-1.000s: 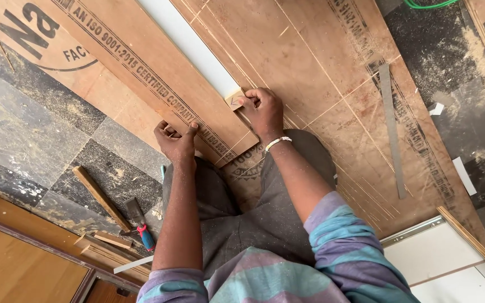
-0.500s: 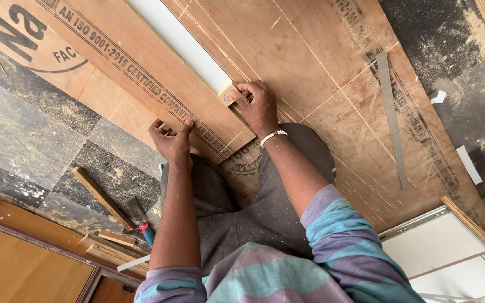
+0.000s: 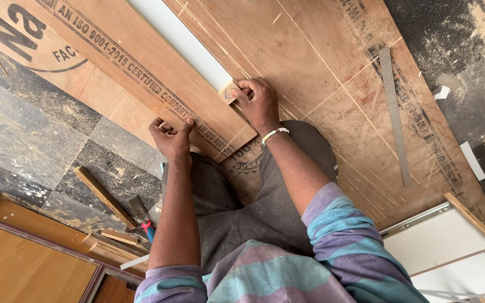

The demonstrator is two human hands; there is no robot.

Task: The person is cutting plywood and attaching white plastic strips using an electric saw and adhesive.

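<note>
Right hand [image 3: 258, 101] pinched a small block [image 3: 228, 93] against the strip [image 3: 182, 42]; left hand [image 3: 170, 136] (fingers curled) steadied the plank [image 3: 141, 78]; flush contact mattered.

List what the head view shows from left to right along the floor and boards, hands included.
Loose wooden stick → left hand on the plywood strip → right hand pinching a small wood block → flat metal ruler → white scrap.
</note>
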